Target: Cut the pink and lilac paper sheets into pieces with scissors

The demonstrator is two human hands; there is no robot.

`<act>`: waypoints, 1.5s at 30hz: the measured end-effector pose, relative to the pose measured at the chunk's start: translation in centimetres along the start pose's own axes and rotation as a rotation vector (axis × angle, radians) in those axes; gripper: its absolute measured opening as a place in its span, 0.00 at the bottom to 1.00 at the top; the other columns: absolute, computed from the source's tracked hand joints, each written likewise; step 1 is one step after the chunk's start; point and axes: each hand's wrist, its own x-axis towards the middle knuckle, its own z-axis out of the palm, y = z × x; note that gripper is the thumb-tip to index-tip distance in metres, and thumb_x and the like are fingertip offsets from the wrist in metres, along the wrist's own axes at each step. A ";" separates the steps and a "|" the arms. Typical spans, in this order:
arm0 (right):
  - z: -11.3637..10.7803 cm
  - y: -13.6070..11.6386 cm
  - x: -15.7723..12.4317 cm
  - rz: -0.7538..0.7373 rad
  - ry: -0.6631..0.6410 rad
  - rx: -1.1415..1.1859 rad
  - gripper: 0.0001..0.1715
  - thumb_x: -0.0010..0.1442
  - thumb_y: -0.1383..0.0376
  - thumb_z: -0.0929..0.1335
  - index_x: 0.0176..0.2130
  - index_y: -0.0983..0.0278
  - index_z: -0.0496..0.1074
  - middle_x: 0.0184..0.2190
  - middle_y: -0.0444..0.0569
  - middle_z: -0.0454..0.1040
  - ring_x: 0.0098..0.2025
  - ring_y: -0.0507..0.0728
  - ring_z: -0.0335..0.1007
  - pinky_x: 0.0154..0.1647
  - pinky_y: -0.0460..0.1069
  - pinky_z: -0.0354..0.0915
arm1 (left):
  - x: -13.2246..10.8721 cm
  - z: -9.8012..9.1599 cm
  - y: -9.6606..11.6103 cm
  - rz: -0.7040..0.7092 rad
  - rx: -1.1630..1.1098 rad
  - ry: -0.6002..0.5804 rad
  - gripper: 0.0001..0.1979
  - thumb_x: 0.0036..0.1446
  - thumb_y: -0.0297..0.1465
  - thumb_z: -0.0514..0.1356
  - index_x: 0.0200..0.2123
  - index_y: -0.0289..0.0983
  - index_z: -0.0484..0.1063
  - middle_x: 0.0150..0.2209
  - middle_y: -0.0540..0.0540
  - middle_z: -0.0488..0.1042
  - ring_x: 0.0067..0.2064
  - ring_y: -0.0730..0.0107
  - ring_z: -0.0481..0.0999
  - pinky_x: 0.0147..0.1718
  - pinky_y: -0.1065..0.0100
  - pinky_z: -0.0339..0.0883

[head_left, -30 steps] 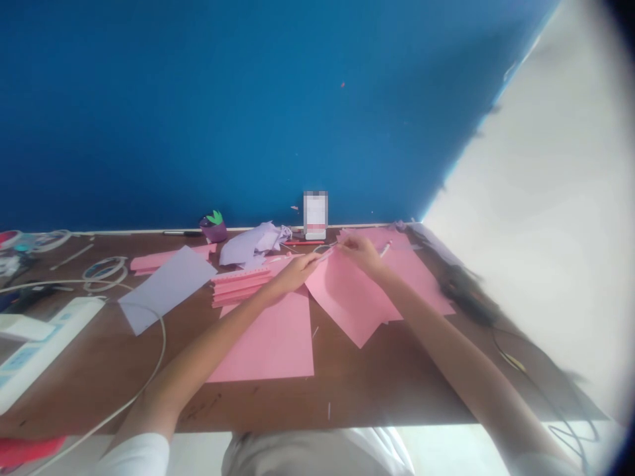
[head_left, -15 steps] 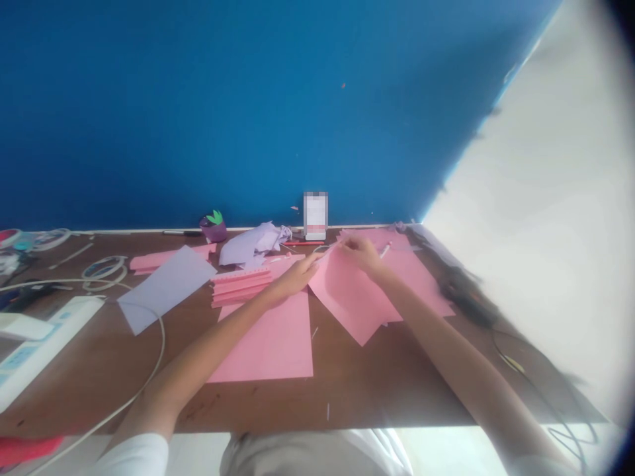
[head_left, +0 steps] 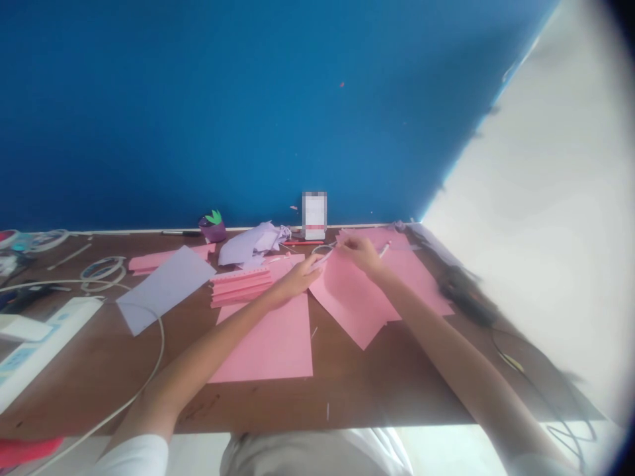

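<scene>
A sheet of pink paper (head_left: 354, 301) is held up at its far edge between my two hands, its near corner hanging toward me. My left hand (head_left: 301, 274) is closed on the left side of that edge, where a narrow fold shows. On the upper edge, my right hand (head_left: 362, 252) pinches the same sheet, its fingertips partly hidden. Beside my left hand lies a pleated pink paper (head_left: 241, 286), resting partly over a flat pink sheet (head_left: 270, 344). More pink sheets (head_left: 421, 281) spread out behind and right of my right hand.
A lilac sheet (head_left: 166, 291) and crumpled lilac paper (head_left: 253, 244) lie left of centre. A purple pot (head_left: 213, 229) and a phone-like upright object (head_left: 314, 217) stand by the blue wall. A white power strip (head_left: 44, 347) with a cable is at left; a dark tool (head_left: 466, 297) lies right.
Both hands keep their grip on the pink sheet with barely any movement. Its hanging corner sits slightly lower, and the fold near my left hand shows a little more.
</scene>
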 end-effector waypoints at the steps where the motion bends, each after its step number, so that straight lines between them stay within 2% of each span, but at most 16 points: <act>1: 0.0 -0.1 -0.1 0.007 0.000 0.002 0.11 0.50 0.59 0.65 0.25 0.65 0.69 0.25 0.47 0.70 0.29 0.54 0.64 0.31 0.50 0.60 | 0.0 0.0 0.1 -0.002 0.007 0.010 0.21 0.61 0.41 0.47 0.57 0.44 0.57 0.55 0.43 0.65 0.51 0.62 0.68 0.50 0.60 0.61; 6: -0.1 -0.5 -0.2 0.023 0.012 -0.007 0.10 0.48 0.60 0.65 0.24 0.65 0.70 0.25 0.47 0.71 0.29 0.55 0.65 0.31 0.50 0.60 | -0.2 0.1 0.6 -0.070 0.032 0.025 0.20 0.61 0.41 0.48 0.54 0.43 0.56 0.56 0.43 0.64 0.47 0.63 0.71 0.48 0.61 0.63; 9: -0.1 -0.4 -0.2 0.029 0.022 -0.014 0.11 0.49 0.60 0.65 0.24 0.65 0.70 0.25 0.48 0.72 0.30 0.55 0.66 0.30 0.49 0.60 | -0.1 0.2 0.4 -0.077 0.013 0.037 0.20 0.62 0.41 0.47 0.56 0.43 0.54 0.57 0.42 0.64 0.49 0.63 0.70 0.48 0.60 0.62; 14: -0.1 -0.3 -0.2 0.034 0.029 -0.005 0.10 0.49 0.61 0.64 0.24 0.65 0.70 0.24 0.48 0.72 0.29 0.55 0.67 0.30 0.49 0.60 | 0.3 0.4 -0.5 -0.086 0.009 0.051 0.21 0.62 0.41 0.46 0.58 0.44 0.55 0.52 0.43 0.69 0.49 0.61 0.70 0.49 0.58 0.62; 25: -0.1 0.0 -0.1 0.038 -0.002 0.015 0.09 0.50 0.62 0.64 0.25 0.66 0.70 0.26 0.48 0.72 0.30 0.55 0.67 0.31 0.49 0.60 | 0.4 0.5 -1.0 -0.034 -0.010 0.071 0.22 0.63 0.40 0.46 0.57 0.41 0.60 0.54 0.42 0.68 0.54 0.60 0.66 0.52 0.60 0.59; 35: 0.1 0.4 0.1 -0.018 -0.001 -0.020 0.09 0.51 0.61 0.64 0.27 0.65 0.69 0.28 0.49 0.72 0.32 0.56 0.67 0.33 0.50 0.60 | 1.0 0.5 -2.6 -0.023 -0.096 0.070 0.22 0.62 0.39 0.48 0.58 0.41 0.60 0.52 0.42 0.69 0.49 0.61 0.70 0.49 0.60 0.62; 41: 0.2 0.3 0.1 -0.028 -0.040 0.030 0.11 0.54 0.58 0.64 0.27 0.64 0.65 0.26 0.46 0.67 0.30 0.54 0.63 0.32 0.50 0.57 | 0.8 0.3 -2.7 -0.031 -0.103 0.099 0.24 0.59 0.35 0.53 0.58 0.46 0.57 0.52 0.45 0.69 0.48 0.61 0.71 0.49 0.59 0.62; 45: 0.5 0.2 -0.1 0.016 -0.098 0.068 0.11 0.57 0.58 0.63 0.31 0.63 0.64 0.27 0.45 0.65 0.30 0.53 0.60 0.32 0.50 0.56 | 0.8 0.3 -2.3 -0.001 -0.092 0.085 0.22 0.58 0.32 0.52 0.57 0.44 0.59 0.52 0.45 0.69 0.47 0.62 0.71 0.49 0.60 0.63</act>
